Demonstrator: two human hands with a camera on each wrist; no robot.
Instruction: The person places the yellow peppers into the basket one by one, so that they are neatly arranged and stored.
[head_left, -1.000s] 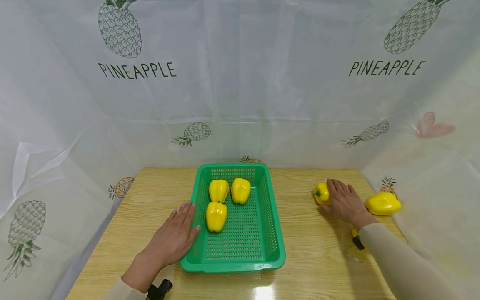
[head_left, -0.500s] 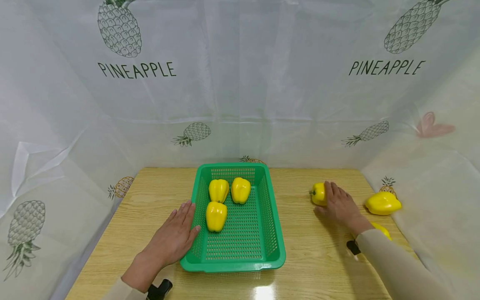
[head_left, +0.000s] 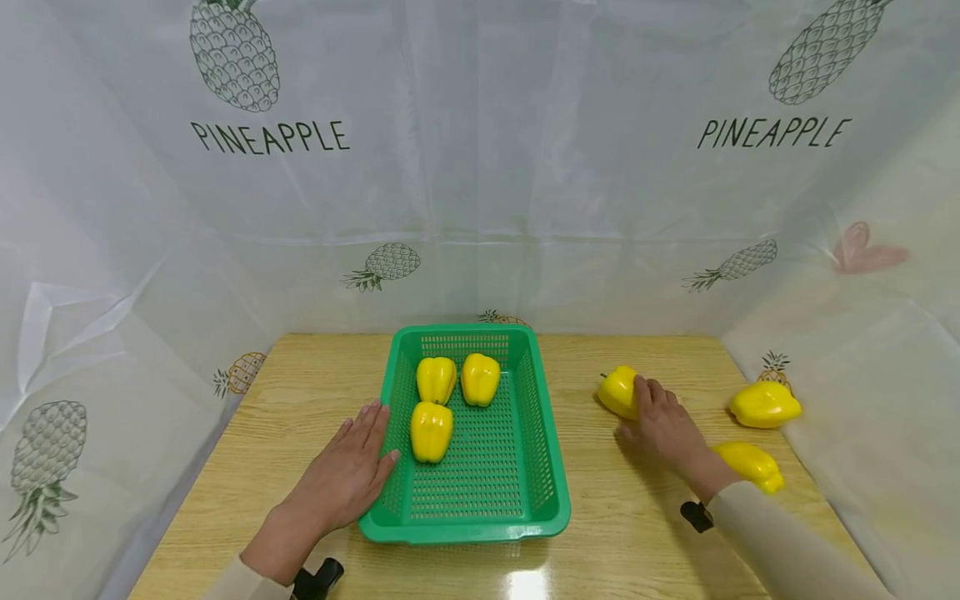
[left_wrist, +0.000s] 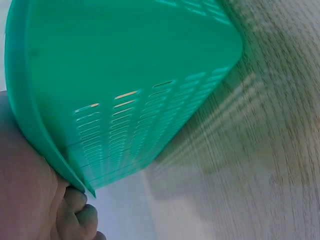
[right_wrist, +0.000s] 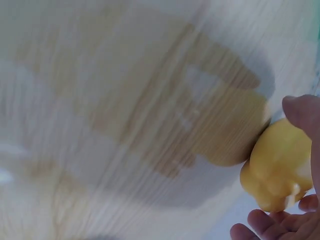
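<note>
My right hand [head_left: 663,429] holds a yellow bell pepper [head_left: 617,392] low over the table, right of the basket. In the right wrist view this pepper [right_wrist: 280,165] sits between the thumb and the fingers, very near its reflection on the tabletop. My left hand [head_left: 341,471] rests on the left rim of a green plastic basket [head_left: 558,475], fingers fairly straight and thumb over the edge. Three more yellow bell peppers lie in the basket: one back left [head_left: 437,381], one back right [head_left: 480,380], one in front [head_left: 431,432]. The left wrist view shows the basket's slotted outer wall [left_wrist: 125,60].
Two further yellow bell peppers lie at the table's right side, one near the edge [head_left: 765,405] and one partly behind the right forearm [head_left: 750,465]. A white sheet printed with pineapples [head_left: 480,167] surrounds the wooden table [head_left: 600,517].
My right hand has moved left toward the basket, and the bell pepper in it has shifted left too, turning slightly. The pepper by my forearm is now more exposed. The left hand has stayed put.
</note>
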